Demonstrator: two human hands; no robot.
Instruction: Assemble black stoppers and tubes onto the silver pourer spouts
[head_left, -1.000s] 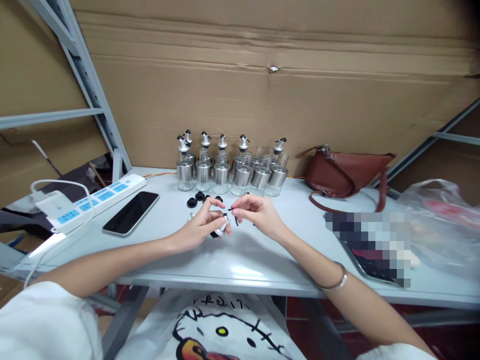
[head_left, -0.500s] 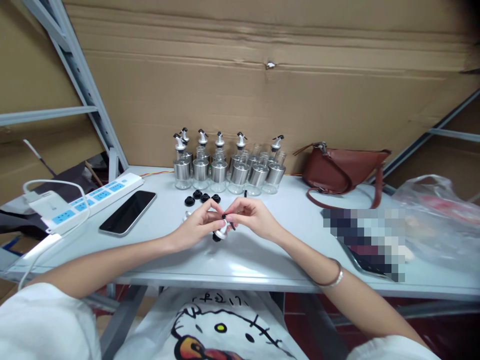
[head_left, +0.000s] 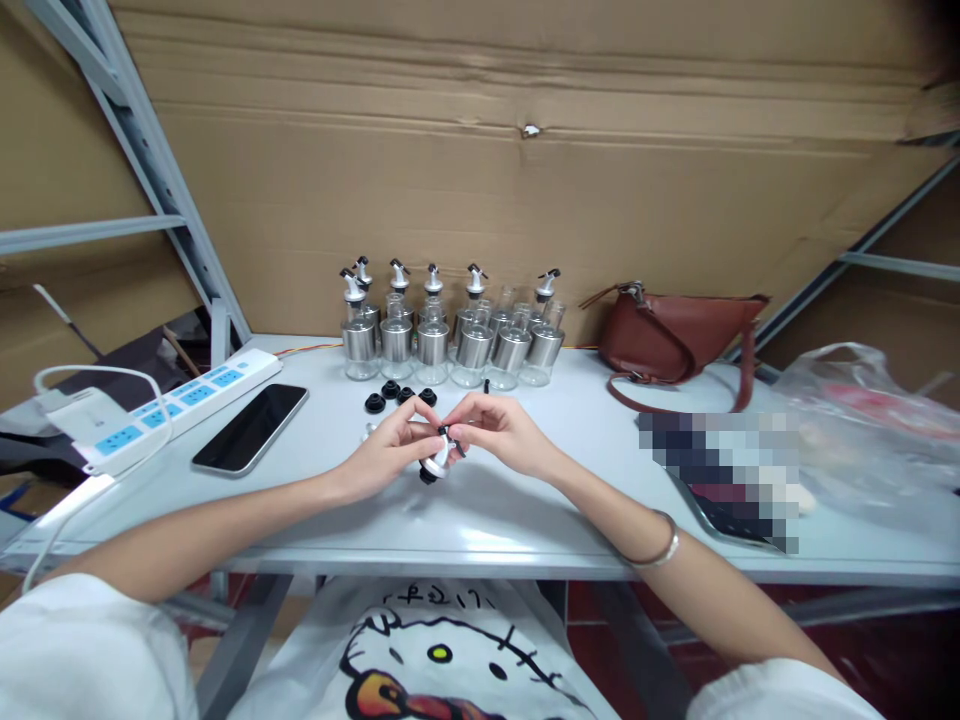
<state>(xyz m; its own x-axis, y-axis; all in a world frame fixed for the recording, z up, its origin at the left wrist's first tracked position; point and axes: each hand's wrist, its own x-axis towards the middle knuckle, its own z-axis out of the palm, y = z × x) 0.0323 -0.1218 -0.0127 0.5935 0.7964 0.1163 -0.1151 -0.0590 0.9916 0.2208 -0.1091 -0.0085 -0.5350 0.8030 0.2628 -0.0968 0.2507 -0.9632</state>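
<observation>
Above the front of the table, my left hand [head_left: 386, 452] is closed around a silver bottle pourer [head_left: 435, 467] with a black stopper at its lower end. The pourer is tilted, its spout towards my right hand [head_left: 501, 436]. Thumb and fingers of that hand pinch a small black flip cap [head_left: 457, 446] at the spout tip; how far it is seated there is hidden by my fingers. Several black rubber stoppers [head_left: 375, 403] lie just beyond my left hand. A small black piece [head_left: 486, 386] sits behind my right hand. Another pale silver part [head_left: 369, 431] is partly covered by my left hand.
Glass bottles with steel bands [head_left: 433, 345] stand in rows at the back, several topped with pourers. A phone [head_left: 251, 430] and power strip [head_left: 187, 400] lie left. On the right are a brown bag [head_left: 675, 335], a blurred-out item [head_left: 720, 480] and a plastic bag [head_left: 862, 450].
The view has shifted slightly. Both hands stay together at the pourer, which is turned a little, and the black cap now sits closer against the spout.
</observation>
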